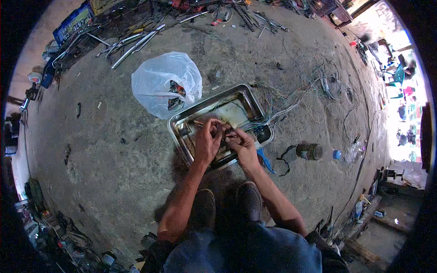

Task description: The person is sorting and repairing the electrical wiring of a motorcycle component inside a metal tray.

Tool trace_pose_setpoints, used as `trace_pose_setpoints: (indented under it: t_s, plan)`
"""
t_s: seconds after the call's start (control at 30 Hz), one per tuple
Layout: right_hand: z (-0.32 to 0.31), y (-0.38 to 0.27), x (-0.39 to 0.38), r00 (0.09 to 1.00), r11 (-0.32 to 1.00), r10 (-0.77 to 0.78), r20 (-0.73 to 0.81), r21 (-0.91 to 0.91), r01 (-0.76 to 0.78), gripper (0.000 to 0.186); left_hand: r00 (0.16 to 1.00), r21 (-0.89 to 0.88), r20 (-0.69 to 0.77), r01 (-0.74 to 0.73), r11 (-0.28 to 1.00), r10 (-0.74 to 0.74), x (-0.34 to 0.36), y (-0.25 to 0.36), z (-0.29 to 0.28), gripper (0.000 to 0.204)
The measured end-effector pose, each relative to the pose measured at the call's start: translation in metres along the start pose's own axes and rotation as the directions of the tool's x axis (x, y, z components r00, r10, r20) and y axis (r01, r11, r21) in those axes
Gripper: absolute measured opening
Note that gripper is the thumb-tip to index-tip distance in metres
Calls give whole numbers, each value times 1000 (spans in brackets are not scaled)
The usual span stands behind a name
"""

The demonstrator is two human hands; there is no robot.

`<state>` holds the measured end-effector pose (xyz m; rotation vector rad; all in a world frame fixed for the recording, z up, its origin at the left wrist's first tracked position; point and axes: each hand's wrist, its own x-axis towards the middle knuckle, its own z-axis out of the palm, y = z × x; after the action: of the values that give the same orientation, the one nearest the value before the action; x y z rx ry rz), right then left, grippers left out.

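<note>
Over a rectangular metal tray (260, 103), my left hand (209, 140) and my right hand (243, 145) meet with fingertips pinched together. Between them is a small dark part (229, 132), mostly hidden by the fingers, so its kind cannot be made out. Dirty brownish liquid or grime coats the tray's bottom. A bundle of thin wires (283, 111) crosses the tray's right rim, and some ends lie inside near my right hand. Against the tray's near right corner rests a blue-handled tool (265, 160), perhaps a brush.
A white plastic bag (159, 75) with dark items inside sits beyond the tray. Tangled wires (328, 86) spread to the right. A dirty jar (309, 151) lies near a blue cap (337, 154). Wrenches and metal bars (136, 48) line the far edge. My shoes (249, 200) stand close before the tray.
</note>
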<state>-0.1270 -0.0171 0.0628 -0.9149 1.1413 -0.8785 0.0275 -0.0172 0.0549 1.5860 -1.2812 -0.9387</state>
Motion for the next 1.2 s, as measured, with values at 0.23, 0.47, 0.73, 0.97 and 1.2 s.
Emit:
trace_pose_setpoints:
  t_s: [0.23,0.47,0.73,0.97,1.2]
  plan:
    - [0,9,2,997,993,-76,-14,-89,75,18,988,43,-97,-115,992,119,-1,-12,5,32]
    - [-16,14,1,970,999,-41,-240,-19,37,12,953,6,267,-149,989,142,1,-10,-10,24]
    - [-8,-42,-27,973,839,-194,-123,-534,100,14,939,146,297,-221,964,171,-3,-13,-5,21]
    - [-50,-61,11,956,671,-266,-126,-736,90,20,926,177,301,-291,940,230,-1,2,-15,22]
    - [-39,-66,-23,969,673,-178,171,-697,247,17,991,57,77,-112,992,108,-2,-7,-10,19]
